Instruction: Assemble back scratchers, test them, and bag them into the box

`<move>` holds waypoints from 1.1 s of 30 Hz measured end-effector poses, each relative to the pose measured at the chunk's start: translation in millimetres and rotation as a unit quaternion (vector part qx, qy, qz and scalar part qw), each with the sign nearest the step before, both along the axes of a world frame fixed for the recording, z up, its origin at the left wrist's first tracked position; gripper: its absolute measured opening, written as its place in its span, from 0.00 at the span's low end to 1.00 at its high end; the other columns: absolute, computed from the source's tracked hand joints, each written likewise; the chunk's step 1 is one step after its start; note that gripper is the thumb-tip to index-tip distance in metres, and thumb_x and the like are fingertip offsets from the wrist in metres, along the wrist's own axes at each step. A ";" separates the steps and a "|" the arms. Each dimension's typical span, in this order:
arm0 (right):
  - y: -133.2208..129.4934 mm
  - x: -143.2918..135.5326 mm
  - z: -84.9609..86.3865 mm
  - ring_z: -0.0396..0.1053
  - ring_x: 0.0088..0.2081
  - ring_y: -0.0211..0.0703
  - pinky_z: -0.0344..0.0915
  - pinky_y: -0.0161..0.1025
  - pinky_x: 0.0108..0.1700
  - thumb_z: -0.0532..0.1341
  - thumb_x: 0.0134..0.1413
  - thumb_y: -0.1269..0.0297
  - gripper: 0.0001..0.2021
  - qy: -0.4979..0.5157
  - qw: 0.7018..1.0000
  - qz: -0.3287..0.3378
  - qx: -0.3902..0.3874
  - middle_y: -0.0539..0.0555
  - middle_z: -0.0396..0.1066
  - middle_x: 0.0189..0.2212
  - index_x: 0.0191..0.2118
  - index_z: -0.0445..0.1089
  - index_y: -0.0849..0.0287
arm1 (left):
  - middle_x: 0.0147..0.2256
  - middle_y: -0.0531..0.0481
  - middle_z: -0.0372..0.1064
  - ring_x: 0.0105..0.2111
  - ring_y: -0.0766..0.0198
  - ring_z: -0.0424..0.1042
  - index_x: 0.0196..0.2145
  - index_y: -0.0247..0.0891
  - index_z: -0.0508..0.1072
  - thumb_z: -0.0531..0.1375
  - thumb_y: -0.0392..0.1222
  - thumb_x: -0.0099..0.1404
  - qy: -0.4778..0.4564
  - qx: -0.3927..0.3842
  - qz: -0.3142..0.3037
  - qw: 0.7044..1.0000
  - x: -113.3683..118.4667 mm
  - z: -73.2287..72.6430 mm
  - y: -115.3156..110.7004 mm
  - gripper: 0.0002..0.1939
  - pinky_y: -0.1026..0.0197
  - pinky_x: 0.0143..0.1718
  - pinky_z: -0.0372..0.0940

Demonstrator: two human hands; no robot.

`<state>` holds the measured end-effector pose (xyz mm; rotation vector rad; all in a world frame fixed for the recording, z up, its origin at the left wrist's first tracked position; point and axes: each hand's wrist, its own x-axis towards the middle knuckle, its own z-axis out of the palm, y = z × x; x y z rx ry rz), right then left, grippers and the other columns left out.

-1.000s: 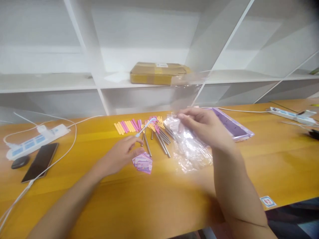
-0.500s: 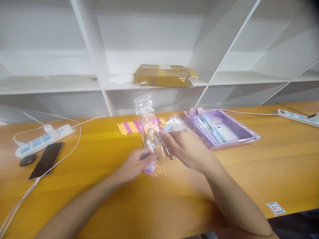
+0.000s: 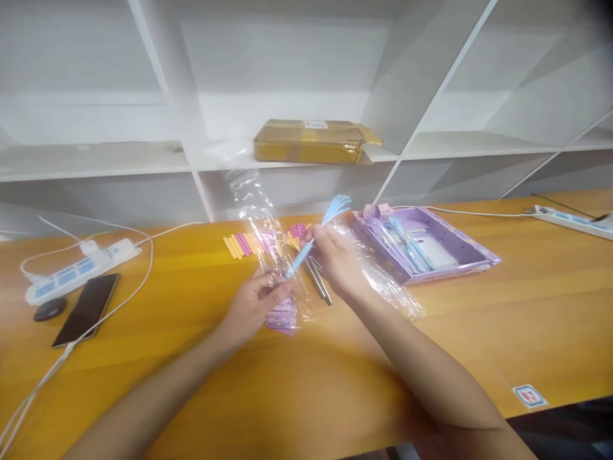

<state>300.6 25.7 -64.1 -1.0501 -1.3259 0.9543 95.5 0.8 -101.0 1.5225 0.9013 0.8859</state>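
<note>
In the head view, my right hand (image 3: pixel 338 259) is closed around a light-blue back scratcher (image 3: pixel 301 257), its hand-shaped head (image 3: pixel 336 207) pointing up and away. My left hand (image 3: pixel 256 303) pinches a long clear plastic bag (image 3: pixel 251 198) with a purple printed label (image 3: pixel 281 316) near its lower end. The scratcher's lower tip reaches the bag by my left fingers; whether it is inside cannot be made out. Behind my hands lie yellow and pink handles (image 3: pixel 237 245), pink and yellow scratcher heads (image 3: pixel 297 231) and metal rods (image 3: pixel 320 284).
A purple box (image 3: pixel 460 259) holding bagged blue and purple pieces stands right, with clear plastic wrap (image 3: pixel 397 297) beside it. At left are a power strip (image 3: pixel 81 271), a phone (image 3: pixel 86 310), a mouse (image 3: pixel 50 309) and white cables. A cardboard box (image 3: pixel 311 142) rests on the shelf.
The blue scratcher head has risen off the table in my right hand and now shows together with its blue handle. The bag's upper end has swung left with my left hand.
</note>
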 end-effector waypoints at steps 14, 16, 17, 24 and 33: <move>-77.0 2.4 40.1 0.65 0.33 0.40 0.61 0.38 0.34 0.53 0.75 0.45 0.17 -0.285 0.929 0.234 -0.035 0.50 0.70 0.33 0.43 0.63 0.53 | 0.27 0.53 0.70 0.29 0.68 0.66 0.31 0.37 0.79 0.72 0.51 0.64 -0.209 0.052 0.174 0.961 -36.2 36.5 26.1 0.14 0.64 0.35 0.63; -75.0 -4.9 35.9 0.63 0.34 0.40 0.61 0.38 0.35 0.53 0.75 0.46 0.17 -0.266 0.930 0.250 -0.037 0.51 0.69 0.34 0.39 0.60 0.54 | 0.28 0.53 0.70 0.28 0.69 0.65 0.30 0.37 0.78 0.72 0.49 0.64 -0.218 0.061 0.177 0.958 -36.6 41.5 24.3 0.14 0.65 0.33 0.62; -74.0 -7.6 34.1 0.62 0.33 0.39 0.60 0.37 0.34 0.52 0.76 0.46 0.18 -0.250 0.933 0.258 -0.037 0.50 0.67 0.33 0.37 0.60 0.54 | 0.28 0.52 0.70 0.28 0.69 0.65 0.30 0.37 0.78 0.72 0.49 0.64 -0.219 0.068 0.178 0.957 -36.6 43.6 23.3 0.14 0.65 0.33 0.62; -72.7 -17.7 24.5 0.49 0.22 0.33 0.47 0.34 0.23 0.51 0.75 0.41 0.24 -0.100 0.916 0.362 -0.141 0.43 0.50 0.21 0.42 0.71 0.58 | 0.27 0.53 0.69 0.28 0.69 0.65 0.28 0.37 0.77 0.73 0.49 0.64 -0.229 0.097 0.186 0.951 -35.4 53.3 15.6 0.15 0.65 0.32 0.63; -64.5 -24.1 19.9 0.51 0.24 0.33 0.52 0.34 0.27 0.51 0.75 0.43 0.25 -0.110 0.942 0.309 -0.078 0.44 0.53 0.23 0.43 0.73 0.59 | 0.26 0.54 0.69 0.27 0.69 0.68 0.30 0.38 0.78 0.74 0.50 0.62 -0.255 0.049 0.168 0.951 -35.1 52.4 9.2 0.15 0.66 0.31 0.67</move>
